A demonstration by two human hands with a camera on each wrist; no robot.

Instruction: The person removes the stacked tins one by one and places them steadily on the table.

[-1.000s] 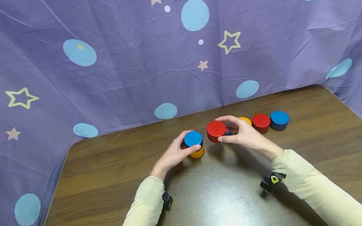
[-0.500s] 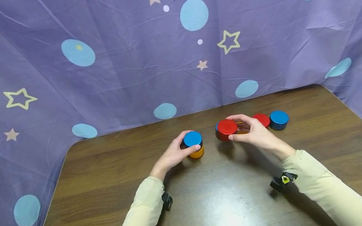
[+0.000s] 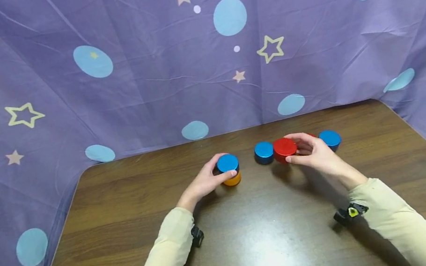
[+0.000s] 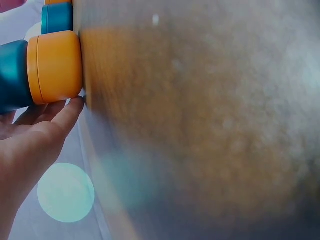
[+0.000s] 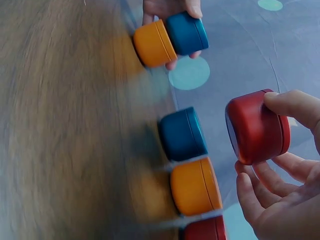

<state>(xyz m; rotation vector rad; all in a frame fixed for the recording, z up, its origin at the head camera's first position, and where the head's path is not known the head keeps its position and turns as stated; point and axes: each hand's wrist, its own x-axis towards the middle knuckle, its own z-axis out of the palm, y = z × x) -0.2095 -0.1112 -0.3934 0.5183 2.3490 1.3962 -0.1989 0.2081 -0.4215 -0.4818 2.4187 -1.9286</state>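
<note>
My left hand [image 3: 207, 179] holds a stack of two round lidded tins, thumb on the near side and fingers behind. The blue tin [image 3: 227, 163] sits on top of the orange tin [image 3: 232, 179]; in the left wrist view fingertips touch the orange tin [image 4: 57, 66]. My right hand [image 3: 320, 157] grips a red tin [image 3: 285, 149] between thumb and fingers, raised off the table. In the right wrist view this red tin [image 5: 255, 127] hangs apart from a row of tins: blue [image 5: 182, 134], orange [image 5: 196, 186] and another red [image 5: 205, 230].
Behind my right hand the row ends in a blue tin [image 3: 330, 139]; the orange one is hidden there in the head view. The wooden table [image 3: 125, 215] backs onto a purple patterned curtain [image 3: 167, 65].
My right hand has moved to the right with the red tin, from beside the stack to over the row, uncovering the row's left blue tin. The left hand stays on the stack.
</note>
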